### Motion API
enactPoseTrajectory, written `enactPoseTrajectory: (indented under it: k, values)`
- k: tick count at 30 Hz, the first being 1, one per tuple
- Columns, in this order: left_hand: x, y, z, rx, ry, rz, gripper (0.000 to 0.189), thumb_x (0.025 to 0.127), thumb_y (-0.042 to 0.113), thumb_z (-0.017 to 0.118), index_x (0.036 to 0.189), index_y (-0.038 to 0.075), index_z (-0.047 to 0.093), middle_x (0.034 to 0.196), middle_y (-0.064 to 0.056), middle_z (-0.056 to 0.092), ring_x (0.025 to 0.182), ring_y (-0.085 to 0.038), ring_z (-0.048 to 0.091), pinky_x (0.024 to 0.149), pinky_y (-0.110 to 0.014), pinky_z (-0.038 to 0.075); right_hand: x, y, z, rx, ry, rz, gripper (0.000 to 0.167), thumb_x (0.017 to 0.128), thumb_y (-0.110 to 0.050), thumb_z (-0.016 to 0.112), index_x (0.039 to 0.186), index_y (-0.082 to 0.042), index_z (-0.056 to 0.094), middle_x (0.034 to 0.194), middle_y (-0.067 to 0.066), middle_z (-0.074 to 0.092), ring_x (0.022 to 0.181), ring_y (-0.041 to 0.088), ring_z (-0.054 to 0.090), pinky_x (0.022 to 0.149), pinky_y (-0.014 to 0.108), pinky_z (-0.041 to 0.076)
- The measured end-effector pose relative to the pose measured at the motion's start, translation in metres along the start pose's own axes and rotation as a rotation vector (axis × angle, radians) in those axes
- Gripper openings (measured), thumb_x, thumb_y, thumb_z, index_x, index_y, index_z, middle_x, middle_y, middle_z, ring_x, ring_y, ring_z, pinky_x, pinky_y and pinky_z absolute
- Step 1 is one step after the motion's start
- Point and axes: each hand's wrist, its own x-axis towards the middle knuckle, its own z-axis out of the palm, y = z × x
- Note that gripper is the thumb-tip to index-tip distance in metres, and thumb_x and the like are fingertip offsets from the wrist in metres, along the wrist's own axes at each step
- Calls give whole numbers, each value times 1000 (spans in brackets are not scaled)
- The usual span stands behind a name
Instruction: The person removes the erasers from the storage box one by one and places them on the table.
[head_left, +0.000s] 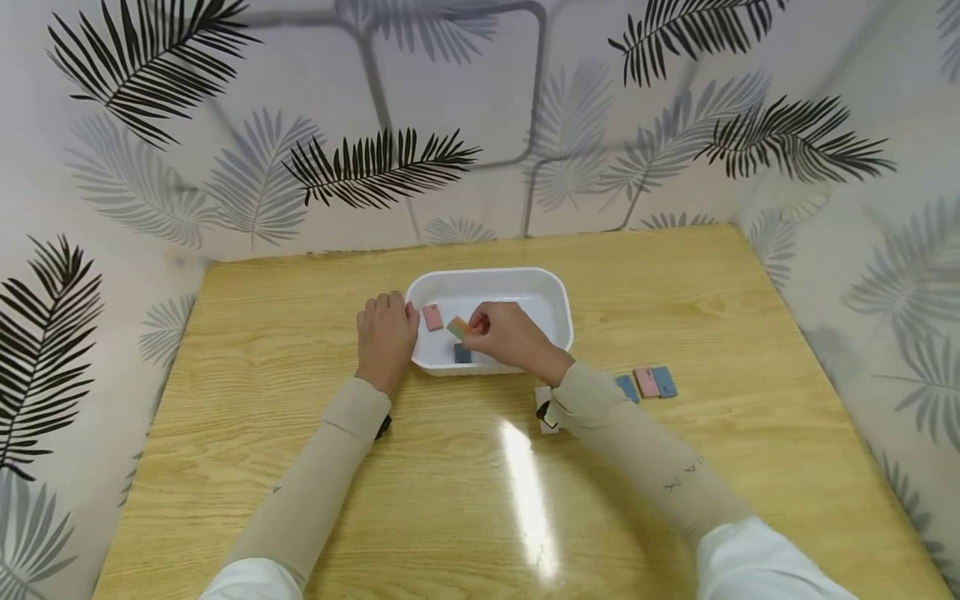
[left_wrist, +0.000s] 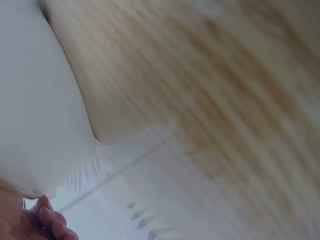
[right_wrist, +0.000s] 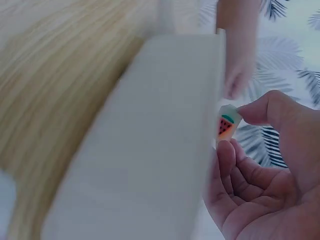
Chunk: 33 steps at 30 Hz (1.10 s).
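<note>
A white plastic tray (head_left: 517, 283) stands on the wooden table. My left hand (head_left: 386, 337) holds the tray's left end, thumb at the rim; its curled fingers (left_wrist: 52, 220) show beside the wall in the left wrist view. Over the inside of the tray, my right hand (head_left: 510, 335) pinches a small eraser (right_wrist: 227, 123) between thumb and fingertips. This eraser fades from green to orange and bears a watermelon slice print. Beneath and beside it in the tray lie a dark blue eraser (head_left: 462, 354) and a pink eraser (head_left: 432, 317).
Right of the tray, a pink block (head_left: 646, 382) and a blue block (head_left: 664, 382) lie side by side, with another blue one (head_left: 627, 387) partly behind the right sleeve. A pale block (head_left: 543, 396) lies under the right wrist. Leaf-patterned cloth (head_left: 465, 192) borders the table.
</note>
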Motion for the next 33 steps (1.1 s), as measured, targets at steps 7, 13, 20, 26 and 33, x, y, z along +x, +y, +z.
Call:
enactPoseTrajectory:
  k: [7, 13, 20, 26, 33]
  values:
    - [0, 0, 1, -8, -47, -36, 30, 97, 25, 42, 96, -3, 53, 84, -15, 53, 77, -30, 47, 67, -41, 37, -30, 7, -29, -24, 63, -36, 11, 80, -18, 63, 84, -7, 64, 77, -1, 61, 69, 11, 56, 64, 25, 46]
    - [-1, 3, -1, -31, -59, -39, 31, 97, 25, 40, 96, -3, 53, 85, -16, 53, 77, -30, 46, 68, -41, 36, -61, 17, -57, -32, 97, 34, 14, 81, -19, 67, 88, -7, 64, 78, 1, 62, 70, 13, 57, 65, 28, 47]
    - [0, 5, -3, -43, -44, -34, 30, 97, 24, 41, 94, -3, 53, 83, -16, 52, 76, -31, 46, 68, -41, 36, -90, 37, -84, -24, 128, 123, 18, 83, -20, 66, 92, -4, 64, 83, 4, 64, 74, 16, 59, 67, 30, 49]
    - [0, 5, -3, -58, -48, -34, 29, 97, 24, 41, 93, -3, 52, 82, -15, 51, 75, -31, 45, 68, -42, 35, -116, 60, -95, -60, 147, 221, 23, 84, -24, 68, 94, -4, 64, 84, 6, 63, 75, 18, 59, 66, 32, 49]
    - [0, 4, -1, -40, -79, -46, 29, 97, 24, 42, 96, -3, 52, 83, -15, 51, 76, -30, 44, 67, -41, 35, -152, 85, -98, -93, 126, 319, 26, 85, -26, 66, 96, -2, 63, 85, 7, 63, 75, 19, 58, 64, 32, 48]
